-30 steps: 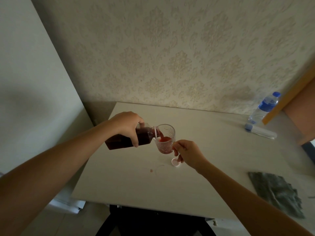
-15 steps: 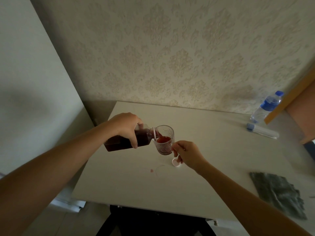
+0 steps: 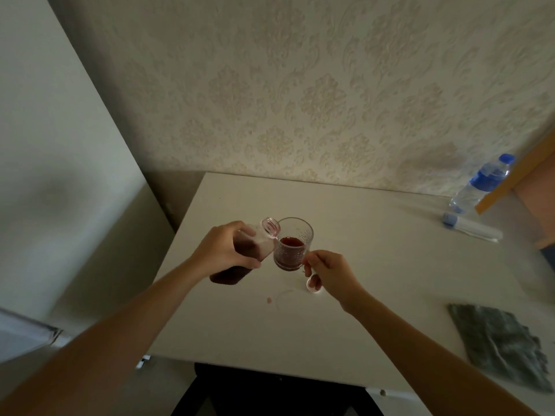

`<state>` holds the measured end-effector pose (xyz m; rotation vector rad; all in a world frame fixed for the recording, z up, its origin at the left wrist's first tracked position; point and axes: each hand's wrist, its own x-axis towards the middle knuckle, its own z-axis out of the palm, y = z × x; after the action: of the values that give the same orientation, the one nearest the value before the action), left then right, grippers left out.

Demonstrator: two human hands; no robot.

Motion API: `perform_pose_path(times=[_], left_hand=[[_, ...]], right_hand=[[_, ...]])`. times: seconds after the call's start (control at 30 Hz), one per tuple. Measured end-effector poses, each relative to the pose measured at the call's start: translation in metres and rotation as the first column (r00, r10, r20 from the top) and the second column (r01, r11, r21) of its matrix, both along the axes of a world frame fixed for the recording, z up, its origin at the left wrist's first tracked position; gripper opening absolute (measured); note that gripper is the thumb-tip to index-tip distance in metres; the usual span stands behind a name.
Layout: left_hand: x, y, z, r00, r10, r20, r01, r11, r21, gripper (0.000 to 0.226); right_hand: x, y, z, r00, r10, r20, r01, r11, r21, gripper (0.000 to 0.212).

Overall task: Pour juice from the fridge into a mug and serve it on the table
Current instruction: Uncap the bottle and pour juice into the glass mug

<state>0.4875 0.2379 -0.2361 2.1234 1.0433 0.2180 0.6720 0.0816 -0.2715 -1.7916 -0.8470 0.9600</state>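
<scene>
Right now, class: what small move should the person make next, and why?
Probably stand the juice bottle on the table. The left hand holds it with its open mouth raised, no stream flows, the glass mug holds juice, and the right hand holds the cap.

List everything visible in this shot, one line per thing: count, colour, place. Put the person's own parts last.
table: one, white, against the patterned wall.
juice bottle: one, clear with dark red juice, uncapped, tilted mouth-up left of the mug, above the table.
mug: one, clear patterned glass, partly filled with red juice, middle of the table.
cap: one, white, by the right hand near the mug.
juice drop: one, reddish, on the table nearer the camera than the mug.
water bottle: one, clear with blue cap and label, far right corner.
white tube: one, lying beside the water bottle.
cloth: one, grey, near right edge.
left hand: grip around the juice bottle.
right hand: grip at the mug's handle.
</scene>
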Motion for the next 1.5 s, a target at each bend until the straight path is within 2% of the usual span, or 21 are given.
perform_pose_path(times=[0.1, 0.33, 0.6, 0.87, 1.0, 1.13, 1.2, 1.23, 1.3, 1.33, 1.43, 1.5], left_hand=[[-0.004, -0.006, -0.026, 0.979, 0.136, 0.15, -0.121, 0.987, -0.103, 0.06], [-0.016, -0.016, -0.07, 0.898, 0.317, 0.306, -0.266, 0.944, -0.195, 0.048], [-0.034, -0.017, -0.094, 0.902, 0.337, 0.27, -0.273, 0.93, -0.247, 0.055], [-0.038, -0.017, -0.1, 0.907, 0.34, 0.248, -0.268, 0.921, -0.283, 0.064], [-0.037, -0.018, -0.101, 0.907, 0.346, 0.242, -0.268, 0.915, -0.302, 0.066], [-0.035, -0.018, -0.1, 0.919, 0.33, 0.216, -0.26, 0.918, -0.298, 0.071], [-0.035, -0.019, -0.1, 0.917, 0.331, 0.223, -0.257, 0.917, -0.305, 0.069], [-0.035, -0.019, -0.1, 0.914, 0.335, 0.228, -0.257, 0.915, -0.311, 0.068], [-0.034, -0.019, -0.1, 0.912, 0.336, 0.238, -0.252, 0.912, -0.323, 0.069], [-0.033, -0.019, -0.1, 0.913, 0.331, 0.239, -0.246, 0.913, -0.326, 0.069], [-0.033, -0.019, -0.102, 0.916, 0.318, 0.246, -0.23, 0.916, -0.329, 0.068], [-0.033, -0.02, -0.103, 0.916, 0.313, 0.25, -0.225, 0.918, -0.326, 0.067]], right_hand=[[-0.002, 0.005, -0.012, 0.999, 0.004, -0.038, -0.005, 1.0, -0.011, 0.027], [-0.013, 0.013, -0.064, 0.998, -0.013, -0.058, 0.008, 0.995, -0.1, 0.03], [-0.017, 0.022, -0.109, 0.993, -0.08, -0.087, 0.068, 0.989, -0.134, 0.028], [-0.01, 0.019, -0.125, 0.996, -0.042, -0.075, 0.031, 0.989, -0.142, 0.027], [-0.005, 0.012, -0.125, 0.997, 0.008, -0.076, -0.021, 0.985, -0.171, 0.021], [0.006, 0.006, -0.118, 0.988, 0.108, 0.112, -0.076, 0.963, -0.259, 0.019], [0.012, 0.002, -0.113, 0.977, 0.016, 0.214, 0.035, 0.972, -0.23, 0.02], [0.015, -0.001, -0.113, 0.959, -0.023, 0.283, 0.087, 0.973, -0.215, 0.027], [0.02, -0.005, -0.113, 0.886, -0.02, 0.463, 0.135, 0.967, -0.217, 0.04], [0.022, -0.005, -0.113, 0.858, -0.047, 0.511, 0.172, 0.964, -0.201, 0.04], [0.03, -0.001, -0.118, 0.854, -0.2, 0.48, 0.298, 0.945, -0.137, 0.032], [0.038, 0.001, -0.127, 0.854, -0.077, 0.515, 0.223, 0.948, -0.227, 0.038]])
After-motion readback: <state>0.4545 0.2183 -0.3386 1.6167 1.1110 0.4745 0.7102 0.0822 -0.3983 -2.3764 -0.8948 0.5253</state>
